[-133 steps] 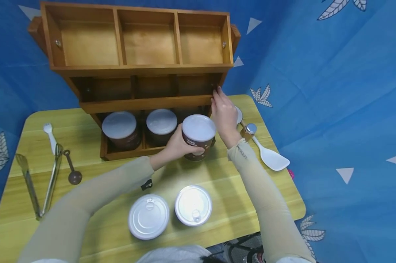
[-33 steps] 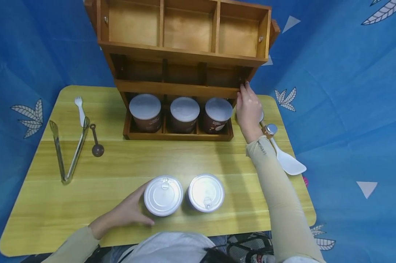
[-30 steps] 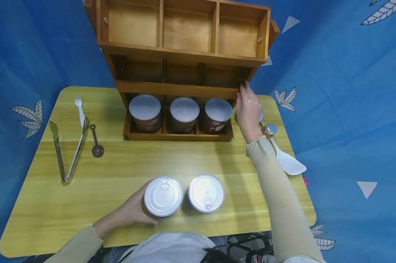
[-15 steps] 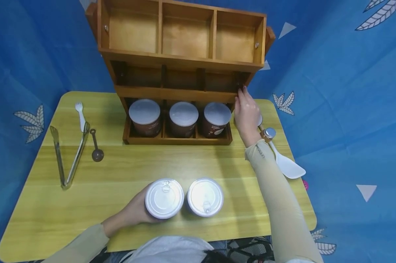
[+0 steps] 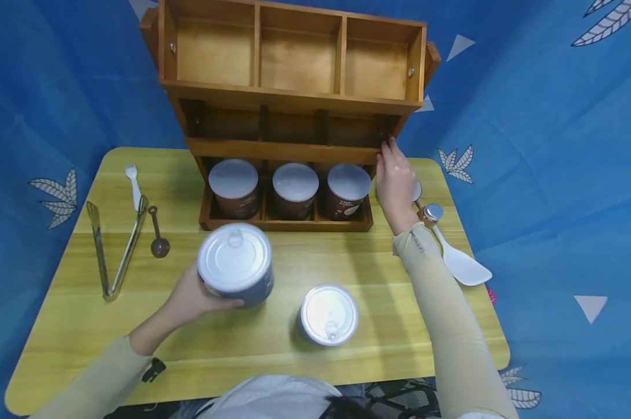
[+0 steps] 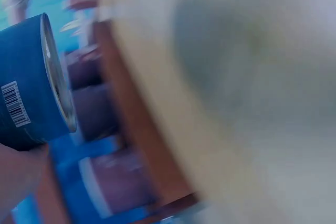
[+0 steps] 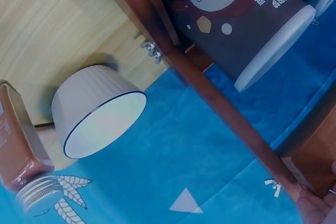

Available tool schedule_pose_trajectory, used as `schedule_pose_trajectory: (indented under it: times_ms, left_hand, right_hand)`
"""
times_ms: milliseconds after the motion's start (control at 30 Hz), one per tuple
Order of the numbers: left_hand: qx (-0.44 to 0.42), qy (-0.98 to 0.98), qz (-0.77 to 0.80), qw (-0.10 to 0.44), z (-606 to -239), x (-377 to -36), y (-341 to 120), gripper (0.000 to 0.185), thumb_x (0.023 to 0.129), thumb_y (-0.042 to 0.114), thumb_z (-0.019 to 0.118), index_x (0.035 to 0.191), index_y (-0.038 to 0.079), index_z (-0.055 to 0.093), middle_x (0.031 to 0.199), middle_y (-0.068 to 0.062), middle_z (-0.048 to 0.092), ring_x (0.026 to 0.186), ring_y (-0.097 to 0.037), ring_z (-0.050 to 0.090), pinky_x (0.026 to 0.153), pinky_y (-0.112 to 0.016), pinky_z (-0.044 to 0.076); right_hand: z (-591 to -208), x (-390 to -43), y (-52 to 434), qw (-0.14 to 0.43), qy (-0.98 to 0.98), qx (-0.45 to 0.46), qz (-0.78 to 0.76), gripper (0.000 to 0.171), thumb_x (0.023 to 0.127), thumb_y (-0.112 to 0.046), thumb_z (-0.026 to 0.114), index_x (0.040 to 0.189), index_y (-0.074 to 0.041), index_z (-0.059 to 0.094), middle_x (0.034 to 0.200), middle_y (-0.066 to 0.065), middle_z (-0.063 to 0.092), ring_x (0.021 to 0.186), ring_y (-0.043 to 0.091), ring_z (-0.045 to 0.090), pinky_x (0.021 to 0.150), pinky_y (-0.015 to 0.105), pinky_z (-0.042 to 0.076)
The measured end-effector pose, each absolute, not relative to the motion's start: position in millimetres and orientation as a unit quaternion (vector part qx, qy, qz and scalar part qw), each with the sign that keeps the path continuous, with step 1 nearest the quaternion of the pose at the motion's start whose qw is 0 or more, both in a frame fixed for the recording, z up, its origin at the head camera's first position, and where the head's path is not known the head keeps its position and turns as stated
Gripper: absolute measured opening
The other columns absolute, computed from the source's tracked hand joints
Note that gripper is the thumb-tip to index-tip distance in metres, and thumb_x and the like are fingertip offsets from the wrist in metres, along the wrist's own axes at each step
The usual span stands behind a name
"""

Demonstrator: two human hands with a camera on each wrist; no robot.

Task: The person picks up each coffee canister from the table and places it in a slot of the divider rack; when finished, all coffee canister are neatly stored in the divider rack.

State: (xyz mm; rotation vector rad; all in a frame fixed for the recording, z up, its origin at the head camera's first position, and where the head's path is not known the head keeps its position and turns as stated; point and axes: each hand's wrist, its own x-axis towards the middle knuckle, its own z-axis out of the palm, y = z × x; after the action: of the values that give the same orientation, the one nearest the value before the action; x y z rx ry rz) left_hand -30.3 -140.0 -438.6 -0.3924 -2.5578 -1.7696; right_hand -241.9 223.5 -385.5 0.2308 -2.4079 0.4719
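Note:
My left hand (image 5: 189, 299) grips a dark blue tin can (image 5: 236, 262) with a silvery pull-tab top, held up over the table in front of the rack. In the left wrist view the can (image 6: 21, 77) shows a barcode on its side. A similar can (image 5: 328, 314) stands near the table's front edge. My right hand (image 5: 395, 189) holds the right end of the tiered wooden rack (image 5: 294, 226) at its middle tier. Three brown canisters with pale lids, left (image 5: 234, 186), middle (image 5: 295, 189) and right (image 5: 348, 191), fill the rack's bottom compartments.
Left on the table (image 5: 189, 361) lie metal tongs (image 5: 127, 250), a white fork (image 5: 134, 183) and a brown measuring spoon (image 5: 159, 241). To the right are a white spatula (image 5: 467, 265), a small silver-capped bottle (image 5: 431, 214) and a white cup (image 7: 100, 108).
My left hand put a brown canister into the rack's right compartment, then took the left blue can from beside the other and raised it toward the rack. My right hand stays on the rack.

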Motion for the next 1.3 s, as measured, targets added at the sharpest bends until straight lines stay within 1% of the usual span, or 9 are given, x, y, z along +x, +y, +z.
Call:
schedule_pose_trajectory:
  times_ms: [133, 233, 367, 533, 633, 700, 967, 1133, 1300]
  left_hand:
    - [-0.169, -0.765, -0.619, 0.059, -392.8, -61.9, -147.1, 0.112, 0.053, -0.012, 0.087, 0.150, 0.011, 0.035, 0.141, 0.000, 0.052, 0.126, -0.001, 0.050, 0.105, -0.012, 0.041]
    - [-0.204, -0.714, -0.663, 0.094, -359.2, -84.8, -153.4, 0.108, 0.055, -0.017, 0.082, 0.149, 0.006, 0.035, 0.142, 0.002, 0.050, 0.128, -0.010, 0.050, 0.104, -0.016, 0.044]
    - [-0.214, -0.667, -0.698, 0.150, -312.8, -111.7, -160.2, 0.104, 0.058, -0.006, 0.087, 0.148, 0.006, 0.037, 0.143, -0.008, 0.051, 0.131, -0.021, 0.049, 0.110, -0.026, 0.042]
    - [-0.194, -0.627, -0.707, 0.264, -247.8, -146.6, -159.1, 0.098, 0.052, 0.005, 0.092, 0.139, 0.003, 0.048, 0.136, -0.011, 0.058, 0.132, -0.029, 0.049, 0.117, -0.037, 0.037]
    - [-0.180, -0.597, -0.717, 0.311, -218.4, -170.5, -155.6, 0.097, 0.050, 0.010, 0.094, 0.136, 0.002, 0.049, 0.134, -0.009, 0.059, 0.133, -0.029, 0.049, 0.116, -0.036, 0.038]
    - [-0.175, -0.578, -0.725, 0.330, -205.7, -186.3, -153.0, 0.105, 0.048, 0.016, 0.097, 0.137, -0.001, 0.046, 0.134, -0.009, 0.057, 0.133, -0.027, 0.048, 0.117, -0.034, 0.038]
    - [-0.176, -0.590, -0.692, 0.377, -205.5, -233.9, -144.9, 0.124, 0.044, 0.035, 0.100, 0.139, -0.008, 0.035, 0.137, -0.010, 0.051, 0.132, -0.022, 0.048, 0.117, -0.030, 0.038]
    - [-0.169, -0.620, -0.664, 0.381, -222.4, -244.1, -144.5, 0.112, 0.055, 0.023, 0.095, 0.142, -0.008, 0.031, 0.137, -0.007, 0.052, 0.132, -0.018, 0.047, 0.118, -0.028, 0.034]
    - [-0.182, -0.625, -0.659, 0.377, -229.3, -251.5, -140.1, 0.111, 0.056, 0.022, 0.094, 0.142, -0.008, 0.031, 0.137, -0.006, 0.052, 0.133, -0.019, 0.047, 0.118, -0.028, 0.033]
  right_hand:
    - [-382.7, -241.0, 225.9, 0.330, -0.923, 0.090, 0.174, 0.033, 0.101, -0.016, 0.053, 0.128, 0.001, 0.063, 0.136, 0.018, 0.060, 0.118, 0.036, 0.064, 0.097, 0.048, 0.054]
    - [-382.1, -240.0, 225.8, 0.328, -0.925, 0.092, 0.166, 0.033, 0.102, -0.016, 0.053, 0.128, 0.001, 0.063, 0.136, 0.018, 0.060, 0.119, 0.035, 0.064, 0.097, 0.047, 0.055]
    - [-382.9, -239.4, 226.2, 0.327, -0.927, 0.096, 0.156, 0.033, 0.102, -0.016, 0.052, 0.128, 0.001, 0.063, 0.135, 0.019, 0.060, 0.117, 0.035, 0.064, 0.095, 0.048, 0.055]
    - [-384.1, -239.1, 227.1, 0.323, -0.929, 0.093, 0.156, 0.033, 0.102, -0.016, 0.052, 0.128, 0.000, 0.063, 0.136, 0.018, 0.060, 0.118, 0.035, 0.064, 0.095, 0.048, 0.055]
    - [-383.9, -238.8, 227.4, 0.327, -0.928, 0.091, 0.156, 0.033, 0.101, -0.016, 0.053, 0.127, 0.000, 0.064, 0.136, 0.018, 0.060, 0.117, 0.035, 0.065, 0.095, 0.047, 0.056]
    - [-383.6, -238.9, 227.1, 0.331, -0.927, 0.090, 0.154, 0.032, 0.101, -0.016, 0.054, 0.127, -0.001, 0.064, 0.136, 0.017, 0.061, 0.116, 0.034, 0.065, 0.094, 0.047, 0.056]
    - [-382.4, -240.9, 224.5, 0.331, -0.928, 0.095, 0.140, 0.032, 0.101, -0.017, 0.054, 0.126, -0.001, 0.065, 0.135, 0.016, 0.061, 0.114, 0.034, 0.067, 0.093, 0.045, 0.057]
    - [-382.6, -240.6, 224.0, 0.323, -0.932, 0.095, 0.134, 0.032, 0.101, -0.017, 0.054, 0.127, -0.002, 0.064, 0.136, 0.016, 0.061, 0.115, 0.033, 0.066, 0.094, 0.044, 0.057]
    - [-382.1, -240.8, 227.5, 0.323, -0.933, 0.090, 0.131, 0.032, 0.101, -0.018, 0.054, 0.127, -0.002, 0.064, 0.136, 0.015, 0.061, 0.116, 0.032, 0.066, 0.094, 0.044, 0.057]
